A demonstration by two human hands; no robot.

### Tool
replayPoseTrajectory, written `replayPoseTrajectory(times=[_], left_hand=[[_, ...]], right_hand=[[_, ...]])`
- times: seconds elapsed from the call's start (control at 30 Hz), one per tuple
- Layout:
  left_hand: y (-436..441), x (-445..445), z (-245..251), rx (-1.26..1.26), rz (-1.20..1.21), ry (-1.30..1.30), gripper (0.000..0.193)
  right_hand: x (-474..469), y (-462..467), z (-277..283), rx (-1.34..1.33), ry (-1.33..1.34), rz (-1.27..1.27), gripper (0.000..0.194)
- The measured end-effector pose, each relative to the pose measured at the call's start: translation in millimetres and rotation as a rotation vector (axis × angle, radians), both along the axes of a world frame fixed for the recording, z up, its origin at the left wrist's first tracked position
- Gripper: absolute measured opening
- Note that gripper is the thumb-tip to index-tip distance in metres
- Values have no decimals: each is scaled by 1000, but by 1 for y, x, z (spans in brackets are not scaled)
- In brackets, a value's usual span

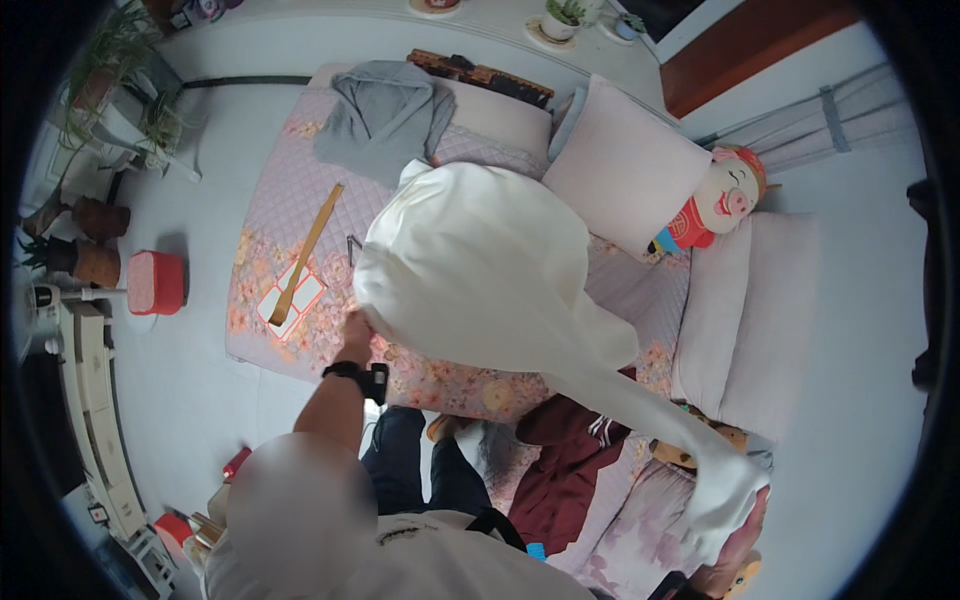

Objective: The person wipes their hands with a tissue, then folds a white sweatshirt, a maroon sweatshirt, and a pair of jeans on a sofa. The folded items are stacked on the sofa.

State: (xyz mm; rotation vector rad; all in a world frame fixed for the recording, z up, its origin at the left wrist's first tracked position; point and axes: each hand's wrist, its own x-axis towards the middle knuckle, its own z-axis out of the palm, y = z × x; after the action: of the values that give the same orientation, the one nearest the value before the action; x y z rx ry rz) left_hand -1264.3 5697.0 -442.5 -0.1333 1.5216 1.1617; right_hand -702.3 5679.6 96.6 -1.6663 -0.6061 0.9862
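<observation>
A white cloth garment billows above a sofa with a pink quilted, floral cover. One long, sleeve-like part stretches toward the lower right. My left hand grips the garment's lower left edge, its fingers partly hidden. At the lower right, my right hand is closed on the end of the long part. Left of the garment lie a wooden back scratcher and, beneath it, a white sheet with red-bordered boxes. A grey hooded garment rests behind the white one.
Dark red trousers lie near my legs. A pink cushion and a plush pig are at the right back. On the floor to the left stands a red stool, with potted plants beyond it.
</observation>
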Motion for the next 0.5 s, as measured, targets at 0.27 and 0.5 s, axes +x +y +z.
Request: replayPoseTrajectory(times=[0.27,0.5], left_hand=[[-38,-87,207,355,-207,1181,24],[-174,-29,279,423,-1492,852,83]], right_hand=[[183,-64,-61,-319,-510,94,45],[245,-180,-127,-572,134,-171,43]])
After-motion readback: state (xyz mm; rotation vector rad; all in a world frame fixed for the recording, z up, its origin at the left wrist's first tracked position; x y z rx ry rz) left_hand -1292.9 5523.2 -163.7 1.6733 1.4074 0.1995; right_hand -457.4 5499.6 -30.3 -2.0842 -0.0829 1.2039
